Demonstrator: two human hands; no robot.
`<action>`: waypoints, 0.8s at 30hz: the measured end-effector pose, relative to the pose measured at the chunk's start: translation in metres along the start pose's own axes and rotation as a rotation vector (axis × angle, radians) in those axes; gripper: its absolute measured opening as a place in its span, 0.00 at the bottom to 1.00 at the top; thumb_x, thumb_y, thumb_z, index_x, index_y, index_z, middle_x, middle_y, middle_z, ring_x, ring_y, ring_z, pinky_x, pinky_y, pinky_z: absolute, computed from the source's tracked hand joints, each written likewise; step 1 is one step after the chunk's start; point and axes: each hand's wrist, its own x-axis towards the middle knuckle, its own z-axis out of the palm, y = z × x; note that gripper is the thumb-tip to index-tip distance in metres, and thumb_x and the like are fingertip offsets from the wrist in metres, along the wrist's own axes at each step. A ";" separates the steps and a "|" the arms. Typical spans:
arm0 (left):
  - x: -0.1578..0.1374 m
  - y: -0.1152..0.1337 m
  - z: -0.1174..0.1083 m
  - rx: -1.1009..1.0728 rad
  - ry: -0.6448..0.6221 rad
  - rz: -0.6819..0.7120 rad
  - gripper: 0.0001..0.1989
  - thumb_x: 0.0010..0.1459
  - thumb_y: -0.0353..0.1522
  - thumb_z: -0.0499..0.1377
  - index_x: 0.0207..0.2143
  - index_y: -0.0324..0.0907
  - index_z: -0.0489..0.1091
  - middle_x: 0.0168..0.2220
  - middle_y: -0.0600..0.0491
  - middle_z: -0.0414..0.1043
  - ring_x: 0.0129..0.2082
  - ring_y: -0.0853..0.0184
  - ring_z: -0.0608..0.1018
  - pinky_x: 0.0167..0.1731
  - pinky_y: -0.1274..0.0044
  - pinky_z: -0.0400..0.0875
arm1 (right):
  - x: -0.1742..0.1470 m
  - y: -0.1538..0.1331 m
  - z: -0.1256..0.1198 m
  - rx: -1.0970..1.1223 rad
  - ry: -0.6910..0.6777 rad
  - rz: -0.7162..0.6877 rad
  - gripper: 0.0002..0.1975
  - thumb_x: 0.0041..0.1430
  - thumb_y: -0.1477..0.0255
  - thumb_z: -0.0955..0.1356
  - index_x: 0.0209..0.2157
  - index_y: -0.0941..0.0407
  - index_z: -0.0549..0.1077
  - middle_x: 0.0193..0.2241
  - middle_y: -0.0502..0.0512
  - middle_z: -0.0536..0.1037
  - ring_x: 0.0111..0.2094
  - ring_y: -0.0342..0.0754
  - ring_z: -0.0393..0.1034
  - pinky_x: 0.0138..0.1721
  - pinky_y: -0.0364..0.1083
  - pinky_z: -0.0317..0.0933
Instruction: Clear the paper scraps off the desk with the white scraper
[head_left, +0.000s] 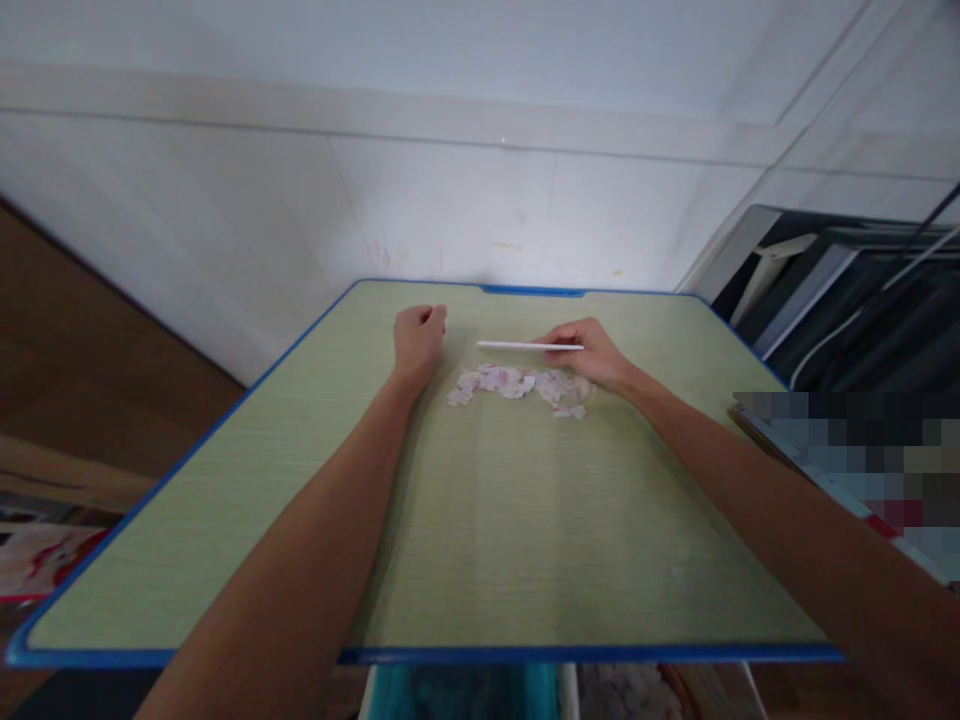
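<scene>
My right hand (585, 350) pinches a thin white stick-like piece (510, 346) near its right end. The piece lies nearly level and points left; whether it is a stick or a flat sheet seen edge-on I cannot tell. Just below it, a loose band of small torn paper scraps (506, 380), white with pinkish marks, is spread on the pale green tabletop (510, 520). To the left of the scraps, my left hand (418, 340) is closed with the fingers curled in. What it holds, if anything, is hidden.
A blue edge (600, 653) runs round the table, whose far side is near a white wall (450, 200). Dark flat items (862, 290) lean at the right. Below the front edge are a turquoise bin (465, 690) and a container with pale scraps (630, 690).
</scene>
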 end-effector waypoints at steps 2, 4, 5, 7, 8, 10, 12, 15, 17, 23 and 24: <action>0.001 0.000 0.000 0.006 -0.004 -0.008 0.19 0.55 0.33 0.55 0.12 0.43 0.58 0.13 0.60 0.51 0.18 0.74 0.57 0.25 0.75 0.48 | 0.000 -0.004 0.004 0.040 -0.088 -0.004 0.07 0.42 0.73 0.73 0.27 0.58 0.84 0.27 0.55 0.85 0.31 0.50 0.77 0.34 0.47 0.70; 0.001 0.000 0.000 0.008 -0.005 -0.011 0.19 0.54 0.33 0.55 0.12 0.43 0.57 0.13 0.60 0.51 0.18 0.74 0.57 0.25 0.75 0.48 | -0.003 -0.010 0.006 0.072 -0.177 -0.011 0.08 0.42 0.71 0.74 0.27 0.57 0.84 0.30 0.56 0.86 0.32 0.50 0.78 0.34 0.47 0.71; 0.001 0.001 0.000 0.010 -0.005 -0.010 0.19 0.54 0.33 0.55 0.12 0.43 0.57 0.13 0.60 0.51 0.18 0.74 0.57 0.25 0.76 0.49 | -0.006 -0.014 0.007 0.082 -0.218 -0.014 0.08 0.43 0.70 0.74 0.27 0.57 0.84 0.30 0.56 0.86 0.33 0.49 0.78 0.34 0.47 0.71; 0.001 0.001 -0.001 0.019 -0.007 -0.009 0.19 0.55 0.33 0.55 0.12 0.43 0.58 0.13 0.59 0.51 0.19 0.74 0.58 0.25 0.76 0.49 | -0.010 -0.021 0.006 0.089 -0.283 -0.020 0.08 0.43 0.68 0.75 0.26 0.57 0.84 0.28 0.56 0.86 0.32 0.49 0.78 0.34 0.46 0.71; 0.001 0.001 -0.001 0.024 -0.010 -0.009 0.19 0.55 0.33 0.55 0.12 0.43 0.58 0.13 0.59 0.51 0.19 0.73 0.58 0.25 0.76 0.49 | -0.012 -0.024 0.005 0.085 -0.303 -0.023 0.08 0.42 0.68 0.76 0.26 0.57 0.83 0.27 0.55 0.85 0.30 0.48 0.77 0.32 0.45 0.71; 0.000 0.002 -0.001 0.031 -0.021 -0.013 0.19 0.55 0.34 0.55 0.12 0.43 0.58 0.13 0.59 0.51 0.19 0.73 0.58 0.25 0.76 0.49 | -0.018 -0.031 -0.001 0.068 -0.304 -0.027 0.08 0.41 0.67 0.77 0.24 0.58 0.82 0.22 0.52 0.83 0.26 0.46 0.75 0.28 0.44 0.68; -0.001 0.004 -0.002 0.029 -0.031 -0.018 0.19 0.55 0.34 0.55 0.13 0.43 0.57 0.13 0.59 0.51 0.19 0.73 0.58 0.25 0.75 0.49 | -0.027 -0.037 -0.011 0.049 -0.245 -0.034 0.10 0.41 0.66 0.78 0.22 0.57 0.80 0.19 0.49 0.80 0.23 0.44 0.72 0.24 0.43 0.65; -0.002 0.005 -0.002 0.032 -0.046 -0.022 0.19 0.55 0.34 0.54 0.13 0.43 0.58 0.13 0.59 0.52 0.19 0.73 0.58 0.25 0.75 0.49 | -0.051 -0.045 -0.031 0.029 -0.082 -0.046 0.10 0.49 0.63 0.75 0.27 0.55 0.80 0.25 0.50 0.82 0.27 0.47 0.74 0.28 0.44 0.66; -0.002 0.005 -0.002 0.038 -0.049 -0.022 0.18 0.55 0.34 0.55 0.13 0.43 0.58 0.14 0.60 0.52 0.19 0.73 0.58 0.25 0.75 0.49 | -0.070 -0.048 -0.044 -0.035 0.091 -0.018 0.09 0.51 0.62 0.75 0.30 0.53 0.81 0.29 0.52 0.84 0.30 0.50 0.76 0.30 0.47 0.69; -0.001 0.004 -0.003 0.068 -0.057 -0.013 0.19 0.55 0.34 0.55 0.13 0.43 0.58 0.14 0.60 0.52 0.19 0.73 0.58 0.25 0.75 0.48 | -0.111 -0.038 -0.064 -0.191 0.392 0.090 0.13 0.49 0.55 0.75 0.24 0.50 0.80 0.25 0.53 0.84 0.26 0.55 0.76 0.24 0.51 0.69; -0.001 0.005 -0.004 0.072 -0.058 -0.012 0.18 0.55 0.34 0.55 0.13 0.43 0.58 0.14 0.60 0.52 0.19 0.73 0.58 0.25 0.75 0.48 | -0.114 -0.035 -0.065 -0.189 0.392 0.088 0.14 0.49 0.54 0.75 0.23 0.50 0.80 0.24 0.53 0.83 0.25 0.55 0.76 0.24 0.51 0.69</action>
